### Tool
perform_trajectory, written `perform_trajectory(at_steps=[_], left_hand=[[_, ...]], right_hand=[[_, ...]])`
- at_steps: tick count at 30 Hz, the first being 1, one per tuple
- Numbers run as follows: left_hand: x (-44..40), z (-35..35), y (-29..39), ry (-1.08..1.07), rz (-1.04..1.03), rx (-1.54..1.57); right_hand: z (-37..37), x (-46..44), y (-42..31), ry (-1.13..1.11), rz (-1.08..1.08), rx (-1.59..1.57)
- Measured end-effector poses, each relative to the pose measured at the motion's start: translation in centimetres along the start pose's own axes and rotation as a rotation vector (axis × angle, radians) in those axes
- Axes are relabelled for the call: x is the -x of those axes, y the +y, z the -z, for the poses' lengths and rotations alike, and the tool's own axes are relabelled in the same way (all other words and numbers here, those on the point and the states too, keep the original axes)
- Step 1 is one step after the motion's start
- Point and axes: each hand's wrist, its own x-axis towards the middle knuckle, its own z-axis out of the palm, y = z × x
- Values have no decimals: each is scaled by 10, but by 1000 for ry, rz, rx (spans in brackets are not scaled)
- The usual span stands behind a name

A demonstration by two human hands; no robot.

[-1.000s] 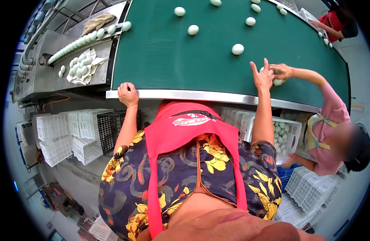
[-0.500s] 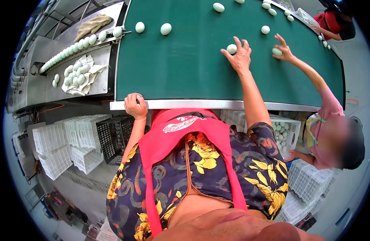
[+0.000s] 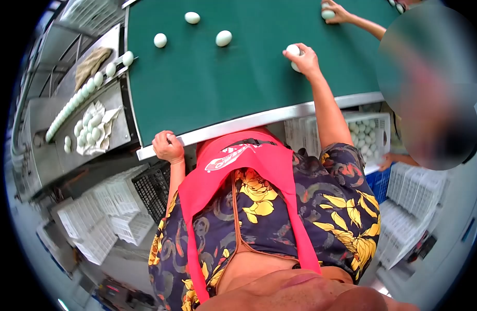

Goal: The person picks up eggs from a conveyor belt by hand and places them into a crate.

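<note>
Rim (image 3: 233, 126) beneath forearm (image 3: 329, 111); right hand (image 3: 308, 61) around two eggs (image 3: 293, 50); crate (image 3: 386, 130) nearby.

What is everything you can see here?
Tabletop: one, green, centre
Loose eggs: three, pale, tabletop's left half
Lined-up eggs: many, pale green, left
Heaped eggs: many, pale green, on white cloth
Brown cloth: one, upper left
Steel counter: one, silver, left
Egg crate: one, white, right
Empty-looking crates: several, white, both sides
Black crate: one, left
Blue crate: one, right
Co-worker's hands: two, right
Apron: one, red, wearer's front
Left hand: one, table edge
Right hand: one, on two eggs
</note>
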Motion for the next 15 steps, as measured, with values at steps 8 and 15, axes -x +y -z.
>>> perform_trajectory(at_steps=[8, 15], left_hand=[[-1, -12, -62, -69, 29, -67], [-12, -29, -124, -82, 108, -133]], right_hand=[[117, 141, 85, -203, -172, -1327], [87, 277, 266, 356, -726, -489]])
